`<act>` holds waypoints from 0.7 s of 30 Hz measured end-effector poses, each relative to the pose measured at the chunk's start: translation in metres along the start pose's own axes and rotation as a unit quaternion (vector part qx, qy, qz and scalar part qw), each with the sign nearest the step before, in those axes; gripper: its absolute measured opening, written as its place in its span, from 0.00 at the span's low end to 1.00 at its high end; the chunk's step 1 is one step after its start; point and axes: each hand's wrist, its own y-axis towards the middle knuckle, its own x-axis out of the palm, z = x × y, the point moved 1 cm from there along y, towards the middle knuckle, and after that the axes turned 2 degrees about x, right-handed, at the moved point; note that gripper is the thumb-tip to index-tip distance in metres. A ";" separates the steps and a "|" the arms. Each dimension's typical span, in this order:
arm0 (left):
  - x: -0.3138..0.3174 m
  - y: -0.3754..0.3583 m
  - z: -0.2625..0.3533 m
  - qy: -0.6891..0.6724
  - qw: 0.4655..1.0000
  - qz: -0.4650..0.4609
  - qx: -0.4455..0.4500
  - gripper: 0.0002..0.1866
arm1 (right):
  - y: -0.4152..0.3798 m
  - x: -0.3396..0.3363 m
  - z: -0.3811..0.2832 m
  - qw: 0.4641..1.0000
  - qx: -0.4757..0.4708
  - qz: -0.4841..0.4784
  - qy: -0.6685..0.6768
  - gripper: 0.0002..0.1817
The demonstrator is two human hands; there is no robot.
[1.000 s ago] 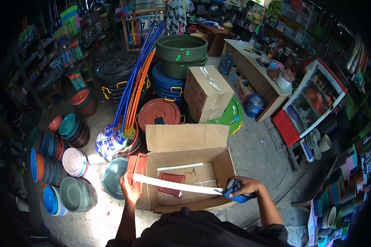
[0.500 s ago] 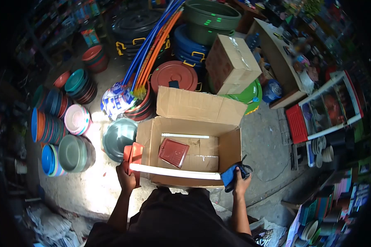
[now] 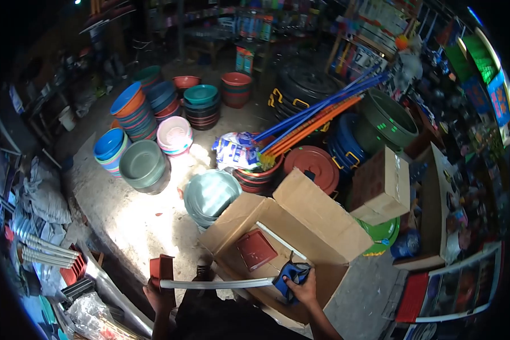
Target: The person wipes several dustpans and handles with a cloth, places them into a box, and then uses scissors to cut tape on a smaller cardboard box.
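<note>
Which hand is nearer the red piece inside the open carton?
Right. The right hand is to the near right of the red piece; the left hand is outside the carton, farther left.

The person wears dark clothing (image 3: pixel 226 322); both hands (image 3: pixel 303 287) are bare.

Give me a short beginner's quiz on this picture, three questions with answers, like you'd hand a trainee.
1. Which hand holds the blue-and-black item?
2. True or false: the left hand holds a green basin.
3. Fill in: a flat red tray lies inside the open cardboard ____.

Key:
1. The right hand.
2. False; the left hand holds a red plastic piece.
3. Box.
</note>
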 end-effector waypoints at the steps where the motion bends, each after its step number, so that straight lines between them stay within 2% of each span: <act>1: -0.003 -0.005 -0.018 0.004 0.999 0.033 -0.025 0.38 | 0.010 0.013 -0.008 0.996 0.002 -0.040 0.080 0.34; 2: -0.005 -0.010 -0.041 0.007 0.997 0.062 -0.049 0.39 | 0.018 0.025 -0.016 0.996 -0.007 -0.046 0.080 0.34; 4: -0.002 -0.013 -0.094 0.006 0.994 0.091 -0.055 0.41 | 0.037 0.057 -0.036 0.996 -0.036 -0.082 0.029 0.26; 5: 0.000 -0.009 -0.114 -0.002 0.987 0.132 -0.087 0.41 | 0.050 0.081 -0.029 0.993 -0.052 -0.085 0.069 0.24; 6: -0.004 -0.005 -0.129 0.038 0.986 0.136 -0.086 0.39 | 0.057 0.100 -0.044 0.992 -0.053 -0.093 0.072 0.23; 8: -0.009 0.007 -0.157 0.026 0.979 0.176 -0.104 0.38 | 0.071 0.145 -0.069 0.988 -0.052 -0.098 0.107 0.21; 9: -0.024 0.020 -0.143 -0.033 0.969 0.181 -0.165 0.28 | 0.074 0.167 -0.090 0.995 -0.036 -0.083 0.042 0.19; 10: -0.027 0.031 -0.164 -0.010 0.964 0.184 -0.192 0.34 | 0.082 0.194 -0.096 0.991 -0.053 -0.117 0.042 0.18; 12: -0.031 0.055 -0.215 0.039 0.975 0.157 -0.151 0.33 | 0.082 0.243 -0.139 0.990 -0.012 -0.131 0.046 0.18; 14: -0.036 0.080 -0.243 0.035 0.967 0.211 -0.137 0.34 | 0.079 0.296 -0.185 0.980 0.022 -0.179 0.088 0.19; 15: -0.078 0.104 -0.204 0.051 0.965 0.196 -0.169 0.34 | 0.081 0.326 -0.197 0.974 0.002 -0.193 0.117 0.21; 16: -0.100 0.122 -0.190 -0.061 0.957 0.215 -0.187 0.32 | 0.086 0.355 -0.208 0.969 -0.041 -0.218 0.109 0.21; 18: -0.106 0.148 -0.230 0.007 0.952 0.213 -0.220 0.31 | 0.094 0.406 -0.229 0.960 -0.142 -0.239 0.045 0.23; 19: -0.115 0.163 -0.238 -0.003 0.948 0.213 -0.237 0.31 | 0.079 0.421 -0.269 0.952 -0.120 -0.266 0.089 0.29; 20: -0.123 0.179 -0.245 -0.012 0.944 0.212 -0.254 0.31 | 0.078 0.444 -0.278 0.948 -0.100 -0.273 0.131 0.35; 21: -0.137 0.196 -0.238 -0.028 0.942 0.233 -0.240 0.31 | 0.083 0.463 -0.286 0.951 -0.131 -0.263 0.092 0.37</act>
